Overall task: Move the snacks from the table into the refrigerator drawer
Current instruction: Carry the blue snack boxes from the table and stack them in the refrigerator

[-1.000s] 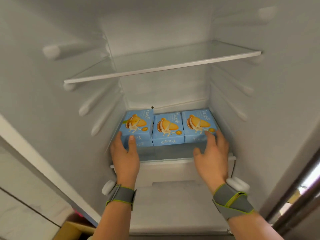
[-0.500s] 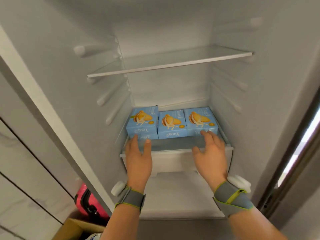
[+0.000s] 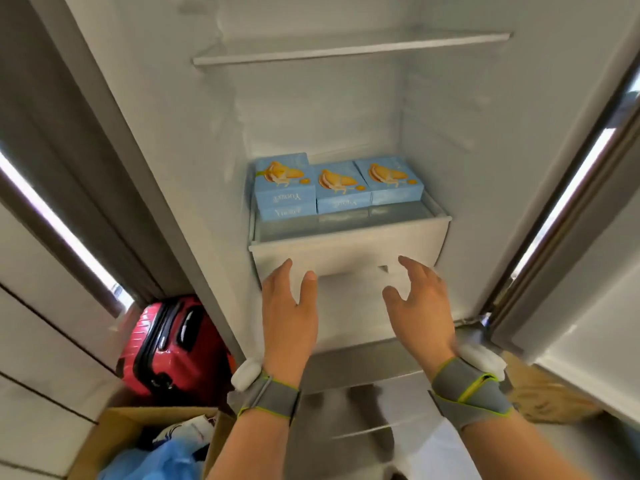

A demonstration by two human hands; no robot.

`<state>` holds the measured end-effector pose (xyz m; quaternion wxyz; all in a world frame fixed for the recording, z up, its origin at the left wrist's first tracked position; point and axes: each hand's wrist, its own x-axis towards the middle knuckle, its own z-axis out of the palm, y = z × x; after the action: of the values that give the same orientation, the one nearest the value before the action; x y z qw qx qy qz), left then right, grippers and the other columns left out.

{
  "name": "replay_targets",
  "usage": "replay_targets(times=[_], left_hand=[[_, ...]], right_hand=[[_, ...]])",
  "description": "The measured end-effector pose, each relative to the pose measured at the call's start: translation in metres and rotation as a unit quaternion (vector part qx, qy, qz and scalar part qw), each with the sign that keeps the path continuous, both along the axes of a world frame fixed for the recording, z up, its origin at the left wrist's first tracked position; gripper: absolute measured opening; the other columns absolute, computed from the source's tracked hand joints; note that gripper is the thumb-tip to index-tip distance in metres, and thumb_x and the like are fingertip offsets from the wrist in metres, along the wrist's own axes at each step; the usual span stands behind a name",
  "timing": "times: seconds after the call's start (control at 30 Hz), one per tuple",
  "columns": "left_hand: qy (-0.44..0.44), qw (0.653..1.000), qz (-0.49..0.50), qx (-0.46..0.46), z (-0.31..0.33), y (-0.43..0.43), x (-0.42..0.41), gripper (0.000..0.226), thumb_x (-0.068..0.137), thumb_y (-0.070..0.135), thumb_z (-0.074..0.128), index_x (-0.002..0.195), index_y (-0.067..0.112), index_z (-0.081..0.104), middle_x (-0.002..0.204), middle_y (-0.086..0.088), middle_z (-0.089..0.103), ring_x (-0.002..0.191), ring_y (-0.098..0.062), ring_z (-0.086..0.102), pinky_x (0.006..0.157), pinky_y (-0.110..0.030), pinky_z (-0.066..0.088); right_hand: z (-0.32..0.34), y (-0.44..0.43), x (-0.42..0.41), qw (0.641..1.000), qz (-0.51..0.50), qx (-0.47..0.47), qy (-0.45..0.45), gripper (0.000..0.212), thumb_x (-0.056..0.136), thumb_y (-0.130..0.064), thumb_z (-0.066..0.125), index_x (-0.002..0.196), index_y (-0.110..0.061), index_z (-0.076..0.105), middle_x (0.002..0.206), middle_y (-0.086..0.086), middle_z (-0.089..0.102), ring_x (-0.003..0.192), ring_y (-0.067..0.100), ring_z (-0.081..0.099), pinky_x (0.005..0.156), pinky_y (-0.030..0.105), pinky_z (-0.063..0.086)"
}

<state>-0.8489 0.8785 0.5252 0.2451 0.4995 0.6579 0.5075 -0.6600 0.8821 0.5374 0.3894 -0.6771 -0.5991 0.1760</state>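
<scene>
Drawer [image 3: 346,251] holds three blue snack boxes [image 3: 341,187] abreast; left hand [image 3: 289,310] and right hand [image 3: 419,303] hover empty, fingers spread.

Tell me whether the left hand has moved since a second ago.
Yes. The left hand drew back from the left snack box to the drawer front.
</scene>
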Motion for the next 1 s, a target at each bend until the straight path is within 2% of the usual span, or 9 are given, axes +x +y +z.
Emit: replay_targets(times=[0.1,0.2,0.3,0.43,0.63,0.73,0.83,0.87,1.0], left_hand=[[-0.019,0.999,-0.037,-0.031,-0.024,-0.024,0.007,0.053,0.106,0.044,0.051,0.154,0.023,0.045,0.154,0.002,0.043,0.143,-0.014,0.042,0.121,-0.036,0.034],[-0.022,0.995,-0.088,-0.05,-0.037,-0.047,0.02,0.052,0.106,0.043,0.051,0.153,0.021,0.046,0.152,0.0,0.046,0.141,-0.014,0.043,0.115,-0.024,0.03],[-0.037,0.99,-0.124,-0.048,-0.038,-0.06,0.034,0.05,0.105,0.043,0.052,0.151,0.023,0.049,0.149,0.002,0.047,0.139,-0.013,0.045,0.109,-0.02,0.031],[-0.054,0.984,-0.165,-0.038,-0.031,-0.069,0.059,0.048,0.105,0.04,0.054,0.149,0.023,0.051,0.148,0.001,0.048,0.137,-0.013,0.046,0.111,-0.028,0.039],[-0.042,0.967,-0.252,-0.022,-0.019,-0.109,0.115,0.046,0.105,0.037,0.055,0.148,0.019,0.053,0.146,-0.003,0.052,0.137,-0.016,0.046,0.102,-0.014,0.027],[-0.033,0.951,-0.307,-0.02,-0.015,-0.144,0.146,0.047,0.105,0.041,0.054,0.148,0.022,0.052,0.146,-0.001,0.053,0.136,-0.014,0.045,0.106,-0.019,0.031],[-0.013,0.933,-0.36,0.004,-0.012,-0.187,0.176,0.047,0.105,0.04,0.053,0.148,0.019,0.052,0.145,-0.002,0.054,0.122,-0.001,0.044,0.098,-0.003,0.026],[-0.008,0.926,-0.378,0.007,-0.012,-0.202,0.185,0.047,0.105,0.04,0.054,0.147,0.019,0.052,0.144,-0.002,0.055,0.122,-0.001,0.045,0.097,-0.002,0.027],[0.005,0.906,-0.423,0.007,-0.01,-0.275,0.215,0.048,0.105,0.043,0.054,0.146,0.02,0.054,0.145,-0.002,0.053,0.135,-0.018,0.049,0.112,-0.037,0.043]], right_hand=[[-0.019,-0.039,0.004,0.998,-0.02,-0.051,-0.017,0.058,0.092,-0.017,0.064,0.149,-0.016,0.052,0.15,0.007,0.055,0.138,0.032,0.043,0.113,0.039,0.035],[-0.024,-0.072,0.016,0.993,-0.051,-0.096,-0.037,0.06,0.093,-0.021,0.063,0.151,-0.018,0.049,0.149,0.009,0.054,0.137,0.034,0.044,0.112,0.039,0.035],[-0.015,-0.098,0.027,0.989,-0.095,-0.105,-0.046,0.06,0.093,-0.021,0.062,0.151,-0.019,0.048,0.146,0.01,0.055,0.134,0.035,0.044,0.11,0.041,0.036],[-0.005,-0.125,0.048,0.983,-0.15,-0.094,-0.056,0.058,0.095,-0.022,0.061,0.151,-0.02,0.048,0.147,0.009,0.055,0.132,0.035,0.046,0.109,0.042,0.038],[0.012,-0.196,0.083,0.973,-0.215,-0.071,-0.05,0.053,0.097,-0.017,0.06,0.149,-0.017,0.049,0.143,0.009,0.057,0.133,0.034,0.045,0.106,0.035,0.034],[0.016,-0.244,0.104,0.962,-0.257,-0.064,-0.06,0.053,0.097,-0.017,0.061,0.149,-0.016,0.05,0.139,0.009,0.06,0.129,0.033,0.046,0.108,0.04,0.036],[0.019,-0.304,0.125,0.949,-0.305,-0.054,-0.054,0.056,0.096,-0.02,0.061,0.151,-0.019,0.048,0.146,0.007,0.056,0.133,0.032,0.042,0.11,0.04,0.034],[0.019,-0.323,0.13,0.944,-0.319,-0.056,-0.055,0.057,0.097,-0.021,0.061,0.152,-0.018,0.047,0.149,0.006,0.055,0.136,0.032,0.041,0.111,0.04,0.033],[0.015,-0.409,0.147,0.927,-0.37,-0.05,-0.043,0.056,0.096,-0.018,0.062,0.15,-0.012,0.049,0.147,0.011,0.056,0.135,0.037,0.044,0.111,0.041,0.033]])
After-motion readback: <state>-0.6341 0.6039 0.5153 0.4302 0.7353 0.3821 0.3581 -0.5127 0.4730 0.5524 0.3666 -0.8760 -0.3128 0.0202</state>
